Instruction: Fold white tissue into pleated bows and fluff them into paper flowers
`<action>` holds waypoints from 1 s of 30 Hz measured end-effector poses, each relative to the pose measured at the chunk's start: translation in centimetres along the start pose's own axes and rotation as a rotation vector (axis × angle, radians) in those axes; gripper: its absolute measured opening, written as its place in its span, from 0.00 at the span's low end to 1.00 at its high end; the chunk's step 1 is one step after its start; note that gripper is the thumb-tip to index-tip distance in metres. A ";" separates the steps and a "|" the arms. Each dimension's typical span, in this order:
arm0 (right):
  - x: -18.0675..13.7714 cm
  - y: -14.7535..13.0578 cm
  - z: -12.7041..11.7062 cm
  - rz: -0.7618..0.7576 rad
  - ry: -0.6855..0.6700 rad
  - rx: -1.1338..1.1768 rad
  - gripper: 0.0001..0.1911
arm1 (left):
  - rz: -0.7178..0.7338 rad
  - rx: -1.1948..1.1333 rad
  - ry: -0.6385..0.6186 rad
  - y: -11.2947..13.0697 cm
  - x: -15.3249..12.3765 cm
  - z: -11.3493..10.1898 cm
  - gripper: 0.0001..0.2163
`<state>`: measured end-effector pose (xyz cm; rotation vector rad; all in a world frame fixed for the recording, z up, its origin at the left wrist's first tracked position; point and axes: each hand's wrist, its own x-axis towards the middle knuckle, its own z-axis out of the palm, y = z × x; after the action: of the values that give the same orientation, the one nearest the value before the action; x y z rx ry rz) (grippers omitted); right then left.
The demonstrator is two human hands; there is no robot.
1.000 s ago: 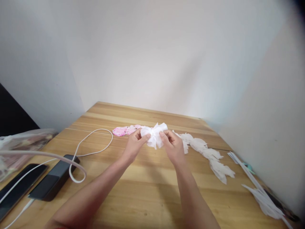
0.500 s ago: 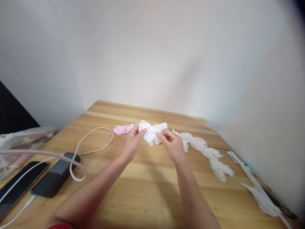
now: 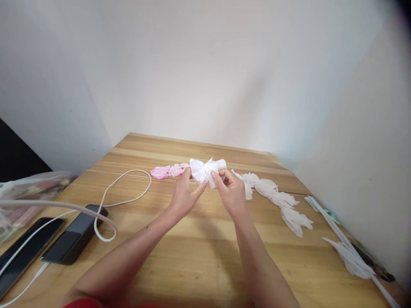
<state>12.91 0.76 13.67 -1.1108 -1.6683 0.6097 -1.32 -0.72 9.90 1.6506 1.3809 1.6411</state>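
Held up over the middle of the table is a white tissue-paper flower [image 3: 201, 172], gathered at its centre with its petals fanned out. My left hand [image 3: 185, 193] grips it from the left and below, thumb near the lower edge. On the other side, my right hand [image 3: 231, 188] pinches the right petals between thumb and curled fingers. Behind my left hand lie pink-and-white paper flowers [image 3: 167, 171] in a row. Several white paper flowers [image 3: 272, 192] trail off to the right of my right hand.
On the left are a black power bank [image 3: 75, 235] with a white cable [image 3: 126, 203], a phone [image 3: 30, 252] and a clear plastic bag [image 3: 28, 196]. Along the right edge lie long white sticks [image 3: 335, 229] and a folded white paper piece [image 3: 351, 259]. Walls stand behind and right.
My left thumb has come down off the flower's centre to its lower edge, and the left hand has turned. The flower is tilted slightly differently. The view has shifted a little.
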 end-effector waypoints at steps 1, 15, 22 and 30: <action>0.0 0.0 0.0 0.001 -0.004 0.003 0.16 | 0.009 -0.024 0.001 -0.1 0.1 0.0 0.09; 0.1 0.2 -0.3 0.008 -0.150 -0.026 0.14 | -0.283 -0.601 -0.009 -0.4 1.0 -0.3 0.12; 0.3 0.8 -0.1 0.077 -0.100 0.083 0.12 | -0.365 -0.791 -0.081 -0.3 1.2 -0.4 0.14; 0.3 0.8 0.1 0.056 -0.021 0.039 0.13 | -0.141 -0.432 -0.058 0.3 0.7 -0.5 0.19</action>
<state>13.06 1.40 13.09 -1.1295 -1.6412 0.6884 -1.83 -0.38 10.57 1.3091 0.9987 1.6522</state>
